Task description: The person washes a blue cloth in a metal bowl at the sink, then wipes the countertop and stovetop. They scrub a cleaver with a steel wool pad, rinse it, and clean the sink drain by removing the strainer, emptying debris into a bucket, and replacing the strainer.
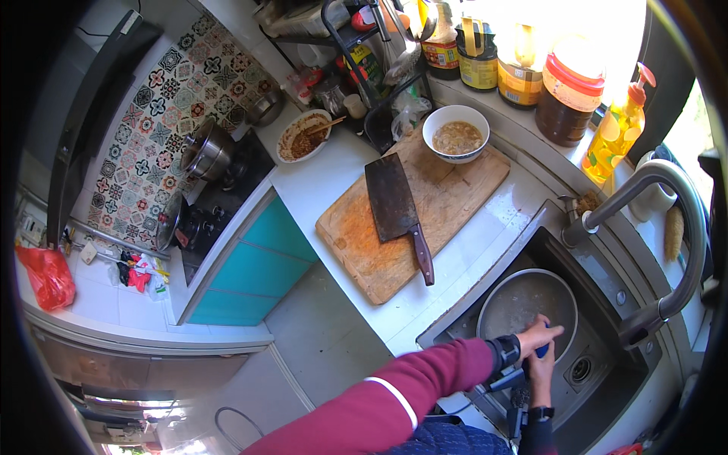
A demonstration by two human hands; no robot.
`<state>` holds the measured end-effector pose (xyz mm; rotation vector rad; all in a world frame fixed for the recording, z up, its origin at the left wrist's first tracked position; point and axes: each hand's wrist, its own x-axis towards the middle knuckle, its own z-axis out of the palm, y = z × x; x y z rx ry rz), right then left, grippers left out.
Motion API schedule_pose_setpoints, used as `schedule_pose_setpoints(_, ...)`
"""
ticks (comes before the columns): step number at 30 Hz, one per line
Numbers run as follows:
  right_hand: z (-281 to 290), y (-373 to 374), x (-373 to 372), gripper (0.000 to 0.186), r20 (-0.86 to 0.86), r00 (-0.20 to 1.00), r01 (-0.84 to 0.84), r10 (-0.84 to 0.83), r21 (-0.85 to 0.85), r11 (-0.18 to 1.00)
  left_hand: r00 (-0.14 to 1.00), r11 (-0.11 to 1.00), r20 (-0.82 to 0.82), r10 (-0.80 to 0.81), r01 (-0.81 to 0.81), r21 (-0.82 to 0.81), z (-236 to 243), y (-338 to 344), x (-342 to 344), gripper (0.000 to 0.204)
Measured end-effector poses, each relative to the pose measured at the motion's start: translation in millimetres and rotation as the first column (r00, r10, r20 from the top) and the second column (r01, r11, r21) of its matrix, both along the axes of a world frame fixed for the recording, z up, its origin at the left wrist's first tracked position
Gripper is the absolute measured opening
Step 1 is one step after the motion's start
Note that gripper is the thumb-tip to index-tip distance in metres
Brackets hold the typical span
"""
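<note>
Looking slippery when wet, the pan (498, 296) is best held by its rim. A blue object (543, 349) is clasped by left hand (535, 338) and right hand (540, 371) fingers.

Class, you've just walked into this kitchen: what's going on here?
A person is working at the sink. The left hand and right hand meet at a small blue thing, mostly hidden, over a round basin's near edge. On the counter, a cleaver lies on a wooden board, with a white bowl of food at the far end.
</note>
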<state>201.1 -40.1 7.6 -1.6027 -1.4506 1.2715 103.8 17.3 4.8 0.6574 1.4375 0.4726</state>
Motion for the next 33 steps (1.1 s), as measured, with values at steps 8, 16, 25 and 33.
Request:
schedule_pose_setpoints(8,95.2,-45.7,50.1,0.066,-0.69,-0.341,-0.621,-0.638,-0.344,0.704,0.366,0.885,0.812,-0.454,0.291,0.364,95.4,12.8,-52.5,0.106)
schedule_pose_setpoints(16,125.9,-56.2,22.9,0.077,-0.758,-0.512,-0.592,-0.404,-0.029,0.806,0.149,0.901,0.906,-0.397,0.254,0.352,155.0,0.2,-35.0,0.061)
schedule_pose_setpoints(25,212.4,-24.5,7.3,0.052,-0.564,0.692,-0.069,-0.452,-0.674,0.736,0.663,0.865,0.561,-0.496,0.321,0.385,185.7,-5.1,-55.8,0.032)
schedule_pose_setpoints(33,73.1,-0.8,-5.8,0.047,-0.261,0.95,0.065,-0.172,-0.375,0.925,0.973,0.874,0.078,-0.217,0.158,0.459,78.7,-0.7,-25.9,0.014)
